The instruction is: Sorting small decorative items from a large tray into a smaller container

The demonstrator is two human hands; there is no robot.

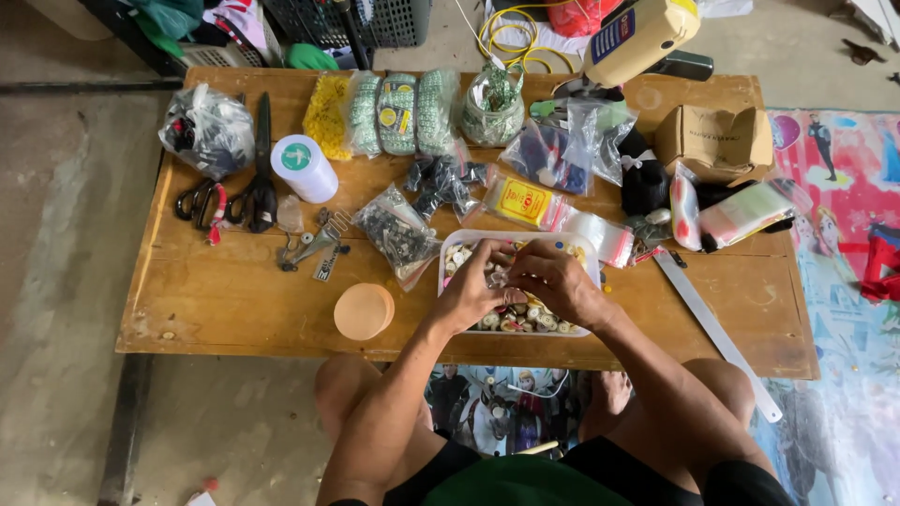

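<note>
Both hands meet over the tub of buttons: left hand and right hand touch fingertip to fingertip, pinching something too small to tell. It lies straight ahead, long axis across the table, equally near both. A round lid sits left, a steel ruler right, bags behind.

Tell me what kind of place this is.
Probably a home sewing or craft workspace: a low wooden table on a bare floor, big scissors, bags of small fittings, and a tub of buttons.
</note>
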